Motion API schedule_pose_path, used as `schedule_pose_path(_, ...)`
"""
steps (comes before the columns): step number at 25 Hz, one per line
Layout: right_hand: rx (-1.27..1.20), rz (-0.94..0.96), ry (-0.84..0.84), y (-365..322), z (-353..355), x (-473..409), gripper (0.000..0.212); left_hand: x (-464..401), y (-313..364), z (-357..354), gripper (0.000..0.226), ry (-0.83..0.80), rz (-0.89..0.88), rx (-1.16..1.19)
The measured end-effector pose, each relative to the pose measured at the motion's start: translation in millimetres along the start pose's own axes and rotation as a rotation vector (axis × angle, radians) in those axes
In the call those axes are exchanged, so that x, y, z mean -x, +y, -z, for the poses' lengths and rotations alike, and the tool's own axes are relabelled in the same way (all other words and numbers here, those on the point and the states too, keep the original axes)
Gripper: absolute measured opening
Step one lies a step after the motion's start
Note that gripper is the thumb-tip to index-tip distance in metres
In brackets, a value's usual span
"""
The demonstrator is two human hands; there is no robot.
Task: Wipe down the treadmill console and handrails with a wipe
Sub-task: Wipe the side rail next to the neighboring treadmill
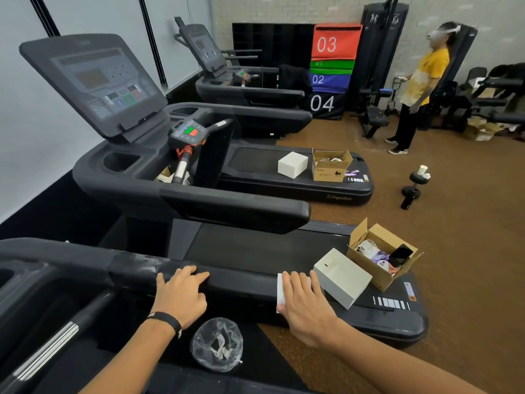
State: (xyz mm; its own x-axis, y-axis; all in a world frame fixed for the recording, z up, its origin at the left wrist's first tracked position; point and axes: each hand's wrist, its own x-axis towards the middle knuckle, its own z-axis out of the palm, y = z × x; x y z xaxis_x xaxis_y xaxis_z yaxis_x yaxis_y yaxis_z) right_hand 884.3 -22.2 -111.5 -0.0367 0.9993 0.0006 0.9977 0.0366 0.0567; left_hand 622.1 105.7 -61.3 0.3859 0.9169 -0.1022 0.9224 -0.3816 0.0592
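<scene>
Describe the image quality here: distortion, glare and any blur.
Head view: wide-angle bending curves the near handrail and the window frames; even indoor light, soft shadows; pale sheen on the handrail left of the left hand; right hand and wipe sharp; the far person is slightly soft, face blurred.

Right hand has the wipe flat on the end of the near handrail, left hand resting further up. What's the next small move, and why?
Probably slide the right hand with the white wipe leftward along the handrail toward the left hand. The wipe sits pressed at the rail's outer end under flat fingers, and the stretch between the hands looks uncovered; whitish smears show further up the rail.
</scene>
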Motion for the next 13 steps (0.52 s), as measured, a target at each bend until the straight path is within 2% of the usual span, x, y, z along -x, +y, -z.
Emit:
schedule_pose_path(8,0.101,0.029,0.067,-29,-3,-26,0.070,3,0,3,0.060,0.007,-0.023,0.026)
schedule_pose_path(13,0.074,0.046,0.021,-74,-3,-65,0.074,6,-7,-2,0.065,-0.023,-0.036,0.020)
